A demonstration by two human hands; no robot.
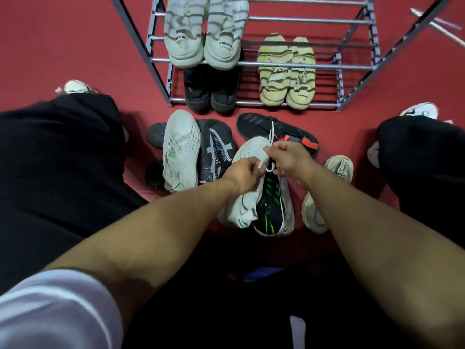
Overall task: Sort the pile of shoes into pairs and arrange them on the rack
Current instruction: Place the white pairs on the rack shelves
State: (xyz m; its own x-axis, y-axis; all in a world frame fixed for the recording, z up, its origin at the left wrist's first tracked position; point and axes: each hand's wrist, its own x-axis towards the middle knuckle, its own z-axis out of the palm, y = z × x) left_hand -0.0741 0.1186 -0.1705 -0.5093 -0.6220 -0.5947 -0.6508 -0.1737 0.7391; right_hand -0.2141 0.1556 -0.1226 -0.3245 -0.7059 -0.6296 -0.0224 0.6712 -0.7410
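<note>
1. Near the middle of the red floor, both hands are working over a white knit shoe; the left hand is pinching its white lace and the right hand is pinching the same lace from the other side.
2. That shoe is lying partly on a black shoe with green stripes, and they are touching.
3. To the left, its likely mate, a second white knit shoe, is lying beside a grey-and-black trainer.
4. To the right, a cream shoe is showing past the right forearm, and a black shoe with a red tab is lying just beyond the hands.
5. Farther off, the metal rack is holding a white pair on an upper tier, with a black pair and a pale yellow pair on the bottom tier.
</note>
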